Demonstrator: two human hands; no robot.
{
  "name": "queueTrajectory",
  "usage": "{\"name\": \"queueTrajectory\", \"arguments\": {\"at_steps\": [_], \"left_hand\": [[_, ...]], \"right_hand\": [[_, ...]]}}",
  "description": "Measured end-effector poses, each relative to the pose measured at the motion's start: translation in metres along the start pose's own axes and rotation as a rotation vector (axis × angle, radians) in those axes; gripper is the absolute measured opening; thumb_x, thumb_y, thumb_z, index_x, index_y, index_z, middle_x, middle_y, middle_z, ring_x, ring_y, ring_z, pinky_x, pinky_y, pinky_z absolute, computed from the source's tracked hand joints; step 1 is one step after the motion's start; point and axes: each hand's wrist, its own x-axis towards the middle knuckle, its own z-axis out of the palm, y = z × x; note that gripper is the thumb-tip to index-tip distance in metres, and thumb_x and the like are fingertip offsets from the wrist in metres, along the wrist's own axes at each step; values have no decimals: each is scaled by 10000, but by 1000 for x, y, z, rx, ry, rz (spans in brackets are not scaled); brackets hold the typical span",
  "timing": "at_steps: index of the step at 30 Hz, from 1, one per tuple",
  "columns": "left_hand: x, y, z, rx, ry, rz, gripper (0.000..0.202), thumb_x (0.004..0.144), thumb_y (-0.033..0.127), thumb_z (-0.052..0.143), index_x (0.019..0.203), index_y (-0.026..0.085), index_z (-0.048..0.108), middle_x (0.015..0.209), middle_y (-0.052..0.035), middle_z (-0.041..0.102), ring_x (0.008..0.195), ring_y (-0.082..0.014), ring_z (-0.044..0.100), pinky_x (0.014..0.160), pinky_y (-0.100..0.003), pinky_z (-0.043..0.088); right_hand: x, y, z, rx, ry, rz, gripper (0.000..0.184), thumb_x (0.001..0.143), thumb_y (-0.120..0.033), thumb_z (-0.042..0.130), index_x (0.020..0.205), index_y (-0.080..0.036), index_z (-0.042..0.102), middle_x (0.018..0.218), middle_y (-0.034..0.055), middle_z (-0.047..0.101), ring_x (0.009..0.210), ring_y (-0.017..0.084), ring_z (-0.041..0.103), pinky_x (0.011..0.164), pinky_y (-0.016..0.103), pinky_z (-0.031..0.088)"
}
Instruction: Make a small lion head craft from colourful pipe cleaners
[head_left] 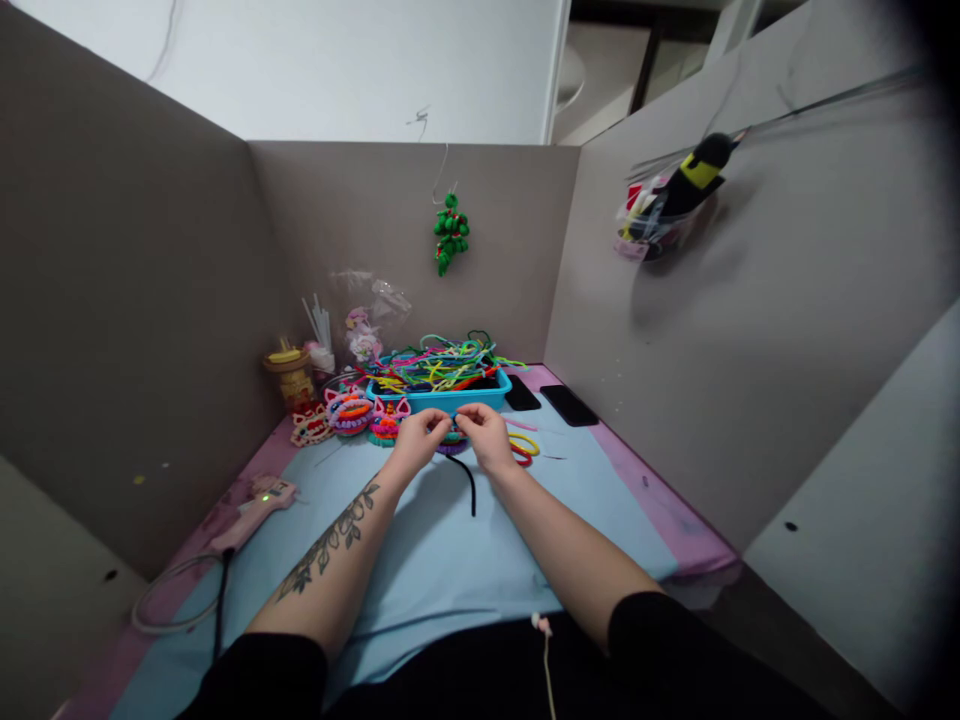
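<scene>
My left hand (pixel 420 437) and my right hand (pixel 486 437) meet over the middle of the table, each with thumb and finger pinched together. A small dark piece shows between the fingertips. It looks like part of the black pipe cleaner (pixel 472 488) whose curved length shows just below the hands. Behind the fingers, partly hidden, is a purple and teal fuzzy piece (pixel 453 447). To the left of my left hand sit finished pipe-cleaner faces with pink ears, a purple and orange one (pixel 349 411) and a red and teal one (pixel 388 420).
A blue tray (pixel 480 398) of colourful pipe cleaners stands behind the hands. Scissors with red and yellow handles (pixel 524 452) lie to the right, near two dark phones (pixel 523 393). A pink glue gun (pixel 255 512) with a lit green light lies left. Partition walls enclose the table.
</scene>
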Motion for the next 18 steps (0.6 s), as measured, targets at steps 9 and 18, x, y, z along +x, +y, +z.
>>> {"name": "queueTrajectory", "arguments": {"at_steps": [9,18], "left_hand": [[1,4,-5,-46,-42,10,229,752,332,519,724,129,622,653,-9,602,620,-121,516,580,-221,396],[4,-2,-16,-131,-103,-50,225,757,356,514,725,136,556,625,19,500,573,-93,419,524,-200,336]], "right_hand": [[2,-5,-2,46,-100,44,228,592,-304,675,739,-174,559,530,-51,528,493,96,495,480,211,394],[8,-21,-20,-373,-127,-198,186,705,-316,609,809,-173,668,837,44,627,748,150,559,691,282,454]]}}
